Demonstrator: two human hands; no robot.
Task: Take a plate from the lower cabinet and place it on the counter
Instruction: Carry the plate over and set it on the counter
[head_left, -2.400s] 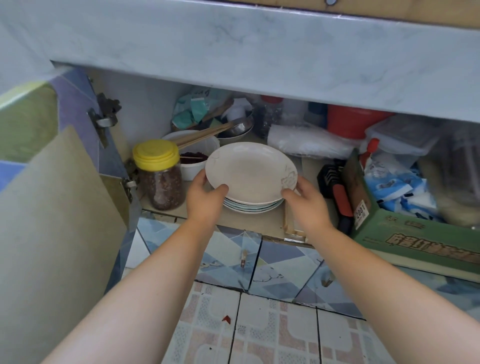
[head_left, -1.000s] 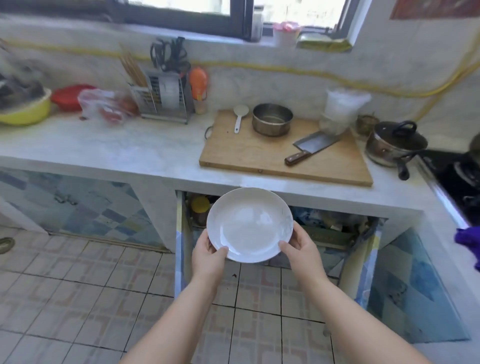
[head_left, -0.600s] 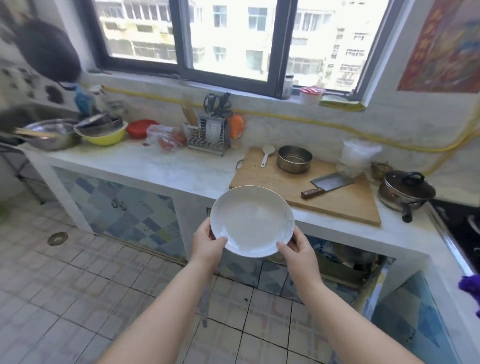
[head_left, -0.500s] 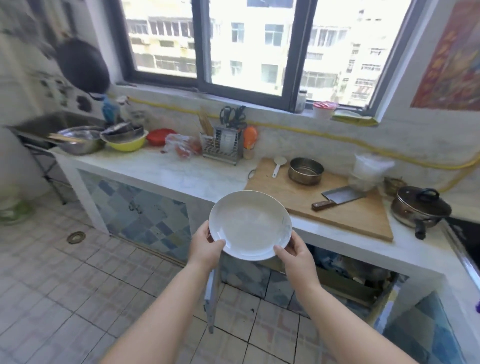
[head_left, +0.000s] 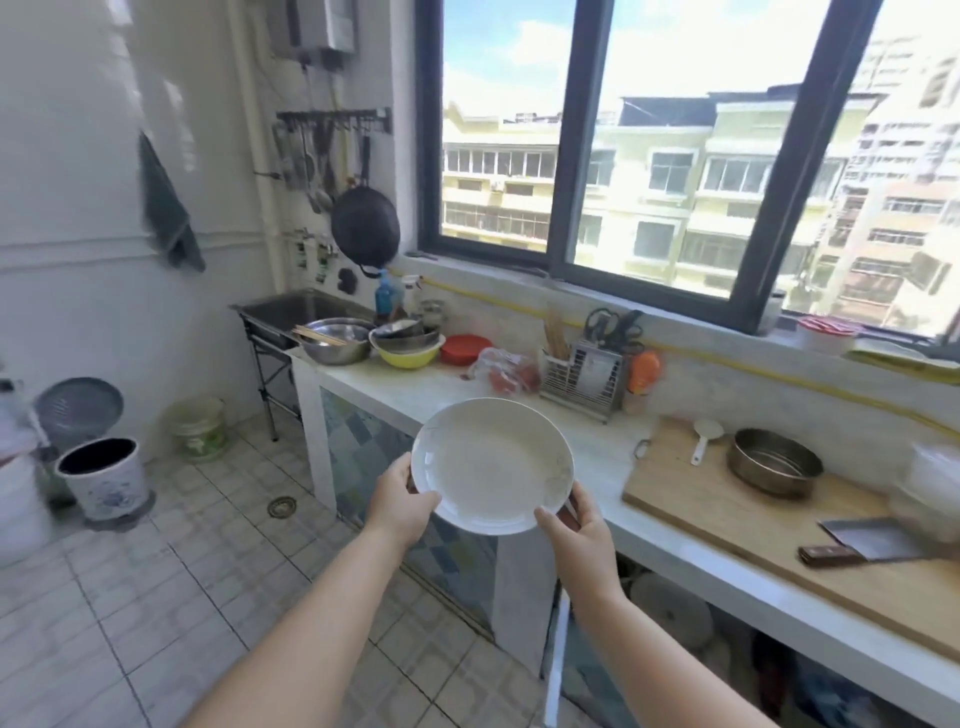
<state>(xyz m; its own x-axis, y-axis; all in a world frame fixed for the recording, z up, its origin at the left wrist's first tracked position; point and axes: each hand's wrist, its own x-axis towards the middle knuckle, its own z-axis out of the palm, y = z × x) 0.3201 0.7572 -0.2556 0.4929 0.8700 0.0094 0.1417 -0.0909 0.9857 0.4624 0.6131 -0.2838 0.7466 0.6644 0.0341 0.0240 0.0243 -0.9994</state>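
A white plate (head_left: 492, 465) is held in the air at about counter height, tilted toward me, in front of the pale marble counter (head_left: 431, 387). My left hand (head_left: 402, 499) grips its left rim and my right hand (head_left: 576, 530) grips its lower right rim. The plate touches nothing else. Below the counter at the right, the lower cabinet (head_left: 675, 618) stands open with its door (head_left: 555, 660) swung outward; its contents are dim.
On the counter lie a wooden cutting board (head_left: 737, 519) with a steel pot (head_left: 774, 460) and cleaver (head_left: 862, 543), a utensil rack (head_left: 582, 376), a bag (head_left: 506, 371) and stacked bowls (head_left: 408, 345). A sink (head_left: 301, 309) is far left; bins (head_left: 104, 478) stand on the tiled floor.
I have lifted the plate out of the cabinet stack with both hands and risen. The view has swung up and left, so the plate now sits before the counter's left stretch.
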